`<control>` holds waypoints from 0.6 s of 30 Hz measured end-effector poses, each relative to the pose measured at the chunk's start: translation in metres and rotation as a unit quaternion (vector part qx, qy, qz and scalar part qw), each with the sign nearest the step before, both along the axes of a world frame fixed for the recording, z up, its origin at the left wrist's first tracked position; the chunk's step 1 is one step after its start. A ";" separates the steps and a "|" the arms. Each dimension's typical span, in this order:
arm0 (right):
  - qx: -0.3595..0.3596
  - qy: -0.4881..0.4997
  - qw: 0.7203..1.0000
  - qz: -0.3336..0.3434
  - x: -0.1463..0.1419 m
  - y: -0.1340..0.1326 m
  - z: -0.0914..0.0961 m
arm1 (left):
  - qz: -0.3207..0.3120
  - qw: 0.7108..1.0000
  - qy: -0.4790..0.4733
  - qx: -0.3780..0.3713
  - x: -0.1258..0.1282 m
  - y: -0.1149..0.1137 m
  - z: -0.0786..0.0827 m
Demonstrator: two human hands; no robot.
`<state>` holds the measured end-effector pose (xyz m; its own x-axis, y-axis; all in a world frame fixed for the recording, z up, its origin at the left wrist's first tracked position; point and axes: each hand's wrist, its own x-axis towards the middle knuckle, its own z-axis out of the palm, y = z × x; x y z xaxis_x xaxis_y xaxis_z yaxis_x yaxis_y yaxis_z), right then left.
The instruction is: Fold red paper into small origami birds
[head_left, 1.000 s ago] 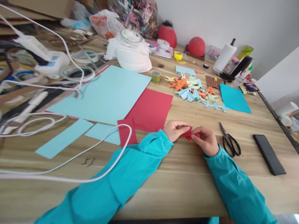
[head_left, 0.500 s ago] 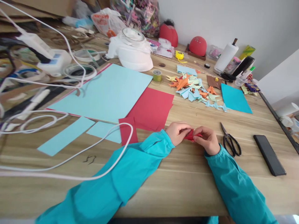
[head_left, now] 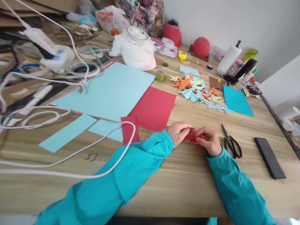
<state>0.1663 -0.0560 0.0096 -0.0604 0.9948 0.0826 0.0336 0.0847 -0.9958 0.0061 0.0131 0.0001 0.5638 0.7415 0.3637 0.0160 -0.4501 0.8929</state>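
**Two hands pinching a small folded red paper over a craft table**

At the near middle of a wooden table point(head_left: 187, 187), two hands in teal sleeves meet around a small folded red paper piece point(head_left: 194, 137). The left hand point(head_left: 180, 132) is curled, its fingertips closed on the piece's left end. The right hand point(head_left: 209, 141) is also curled, thumb and fingers pinching the right end. The paper sits between them, just above the tabletop; whether it touches the wood cannot be told.

Just right of the right hand lie black scissors point(head_left: 231, 144), and further right a black phone point(head_left: 270, 158). Behind the hands lies a red paper sheet point(head_left: 153, 107), partly tucked under a large light blue sheet point(head_left: 107, 90). Further back is a heap of small folded paper shapes point(head_left: 195, 90) in orange, blue and green, with a teal square point(head_left: 236, 100) to its right. A white cable point(head_left: 70, 156) loops across the left side.
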 end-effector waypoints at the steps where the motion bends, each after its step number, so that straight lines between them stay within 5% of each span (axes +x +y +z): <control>1: 0.000 -0.001 1.000 0.000 0.000 0.000 0.000 | -0.001 1.000 -0.001 -0.004 0.000 0.000 0.001; 5: 0.008 -0.004 1.000 -0.013 -0.001 0.001 0.001 | 0.005 0.999 -0.009 -0.042 0.000 -0.002 0.003; 9: 0.046 -0.030 0.996 -0.073 -0.004 0.001 0.002 | 0.028 0.986 -0.046 -0.155 0.002 -0.003 0.004; 13: 0.074 -0.095 0.986 -0.118 -0.005 0.000 0.001 | -0.033 0.955 -0.096 -0.279 0.006 -0.004 0.005; 18: 0.090 -0.136 0.976 -0.142 -0.004 0.000 0.001 | -0.074 0.944 -0.114 -0.300 0.006 -0.005 0.004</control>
